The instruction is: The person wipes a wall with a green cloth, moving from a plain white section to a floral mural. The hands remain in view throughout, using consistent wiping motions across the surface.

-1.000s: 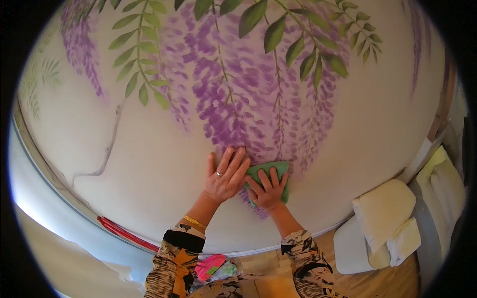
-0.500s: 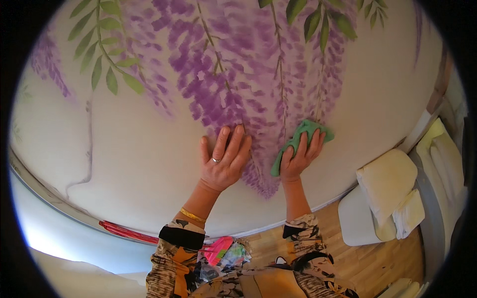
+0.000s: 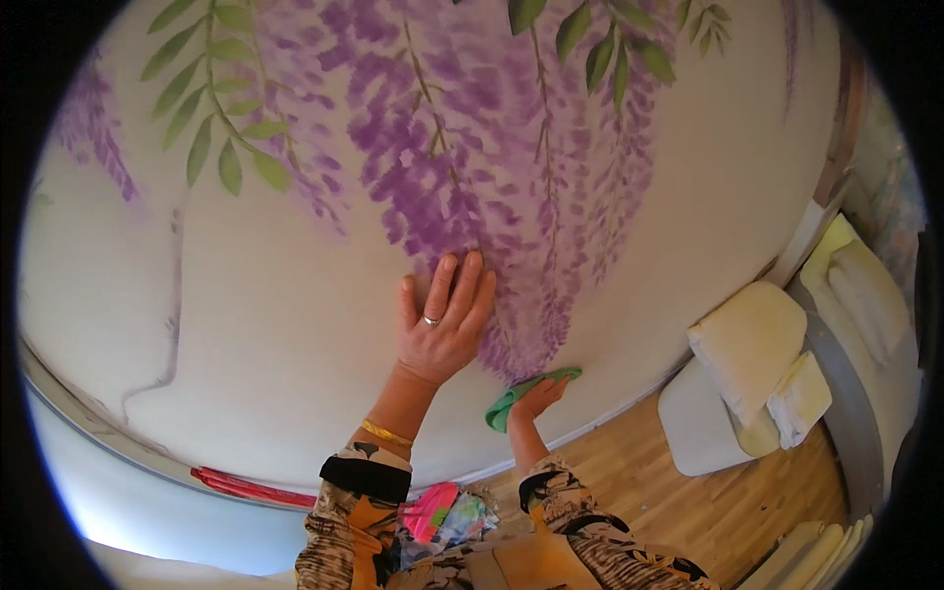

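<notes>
My left hand (image 3: 444, 320) lies flat on a pale wall (image 3: 285, 324), its fingers stretched upward over the lower part of a painted purple wisteria cluster (image 3: 423, 187). It holds nothing; a ring and a gold bracelet (image 3: 386, 433) show on that arm. Lower and to the right, my right hand (image 3: 536, 398) presses a green cleaning cloth (image 3: 506, 405) against the wall, just under the tip of the painted flowers. Part of the cloth sticks out to either side of the hand, and some of the fingers are hard to make out.
A white chair (image 3: 693, 423) with a cream cushion (image 3: 752, 339) stands on the wooden floor (image 3: 639, 492) at the right. Red folded material (image 3: 251, 487) lies along the wall's lower edge at left. Pink and patterned bags (image 3: 433, 511) are below, near my left sleeve.
My right hand has moved down and left with the cloth, from beside the flowers to below their tip. My left hand stays in the same spot on the wall.
</notes>
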